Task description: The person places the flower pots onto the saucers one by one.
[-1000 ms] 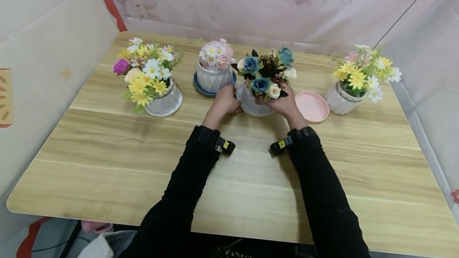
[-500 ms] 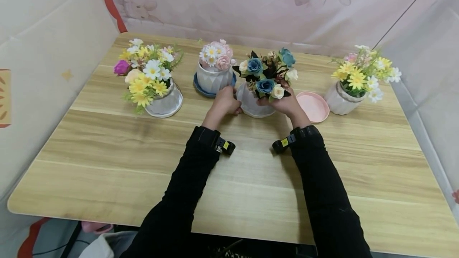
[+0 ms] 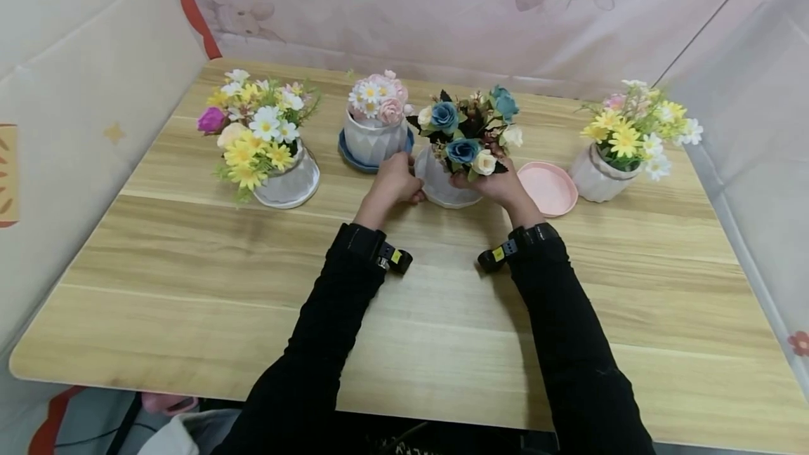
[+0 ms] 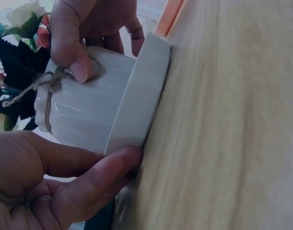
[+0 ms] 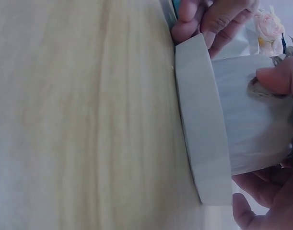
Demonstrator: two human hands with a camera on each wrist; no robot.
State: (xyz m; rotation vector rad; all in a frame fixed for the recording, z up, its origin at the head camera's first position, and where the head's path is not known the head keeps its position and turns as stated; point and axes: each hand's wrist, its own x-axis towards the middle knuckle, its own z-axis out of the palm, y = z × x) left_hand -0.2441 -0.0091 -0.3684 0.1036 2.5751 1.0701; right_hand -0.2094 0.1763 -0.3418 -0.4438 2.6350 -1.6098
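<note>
A white ribbed flowerpot point(image 4: 88, 105) with twine round its neck holds blue and cream artificial roses point(image 3: 464, 151). It sits in a pale faceted saucer point(image 4: 139, 96) on the table. My right hand point(image 3: 502, 185) grips the pot from the right, its thumb on the twine in the left wrist view; the flowers partly cover this hand in the head view. My left hand point(image 3: 395, 180) pinches the left edge of the saucer between thumb and fingers, low by the tabletop. In the right wrist view, the saucer's side wall point(image 5: 204, 120) stands between my two hands.
Left of the saucer is a pot of pink and white flowers point(image 3: 377, 135) on a blue saucer point(image 3: 354, 159). Farther left stands a yellow-flowered pot point(image 3: 287, 177) on a white saucer. A pink saucer point(image 3: 547, 189) and another flowerpot point(image 3: 597, 174) are at right.
The blue roses and my right hand shift slightly right, then back a little. My left hand keeps its pinch on the saucer. The head view drifts very slightly.
</note>
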